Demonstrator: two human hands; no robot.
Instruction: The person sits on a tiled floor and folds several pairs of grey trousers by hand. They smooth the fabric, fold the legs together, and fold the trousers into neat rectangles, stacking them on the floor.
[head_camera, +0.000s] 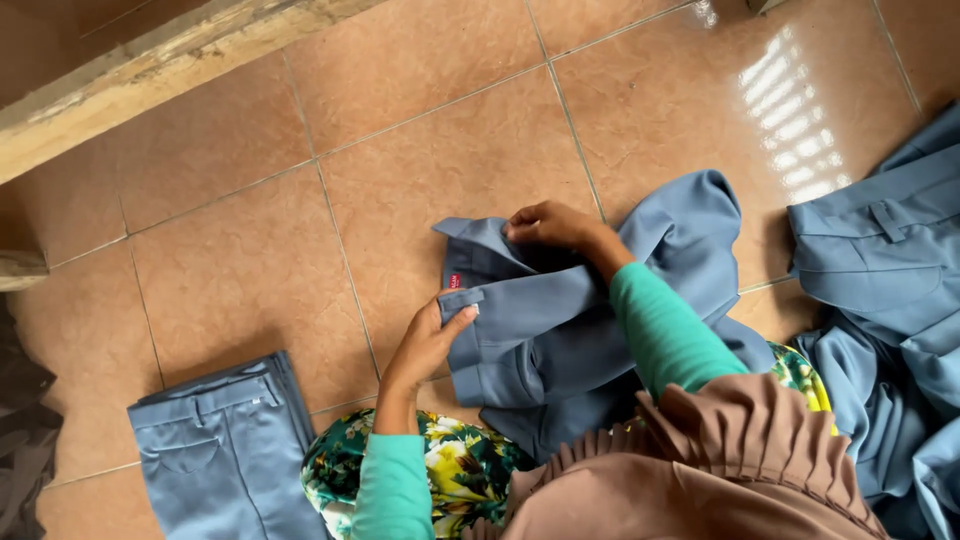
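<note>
Two hands work one garment here, a pair of blue-grey cotton trousers (560, 320) lying on the glossy terracotta floor tiles (230, 260) just ahead of our knees. Our left hand (430, 345) pinches the waistband corner at about 9 o'clock of the garment, thumb on top, fingers closed on the cloth, seemingly to pin that edge flat. Our right hand (548, 225) grips the upper fold at 12 o'clock, fingers curled shut over it, apparently to keep the layers aligned. A finished folded pair of blue-grey trousers (225, 455) sits at 8 o'clock, well apart. A loose heap of the same blue-grey cloth (890, 300) lies at 3 o'clock. A worn wooden beam (150, 70) crosses at 11 o'clock.
</note>
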